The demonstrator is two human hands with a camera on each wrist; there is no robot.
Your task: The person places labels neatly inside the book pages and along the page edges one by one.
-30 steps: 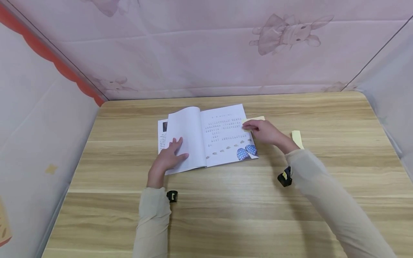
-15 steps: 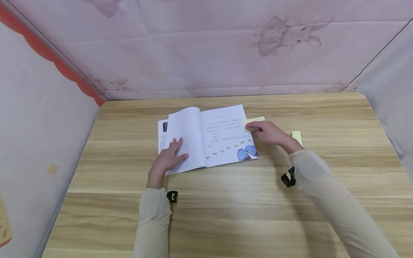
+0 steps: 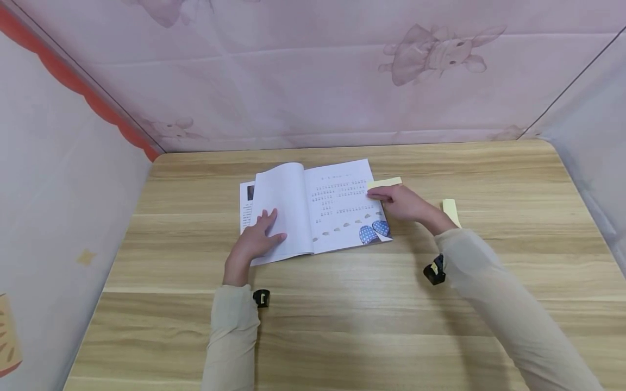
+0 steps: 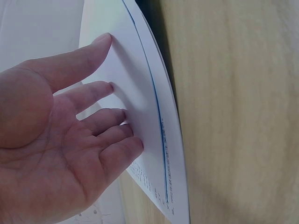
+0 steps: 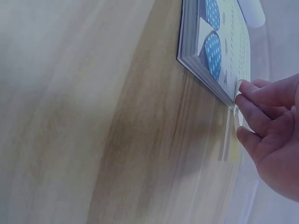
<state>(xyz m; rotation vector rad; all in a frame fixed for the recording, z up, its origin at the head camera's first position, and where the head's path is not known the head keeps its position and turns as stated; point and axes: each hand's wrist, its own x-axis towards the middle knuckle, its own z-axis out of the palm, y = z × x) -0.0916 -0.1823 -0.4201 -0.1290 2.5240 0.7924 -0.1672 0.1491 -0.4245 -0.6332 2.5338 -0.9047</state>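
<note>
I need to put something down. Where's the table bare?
The table is bare left of the book, closer in between the left sleeve and right sleeve, and right of the yellow slip on the wood. Crowded: the book's left page, under the left hand, and its right edge, where the right hand touches another slip.

Three views of an open book [image 3: 313, 209], one distant and two close.
Head: from above, facing forward and down across the tabletop [image 3: 342, 315] to the wall [image 3: 313, 98]. Left wrist: close, sideways, on the left hand [image 4: 70, 140] and page edge, both shared with head. Right wrist: close, tilted, past the right hand [image 5: 278, 128]; blue dotted print [image 5: 213, 56] shared with head.
</note>
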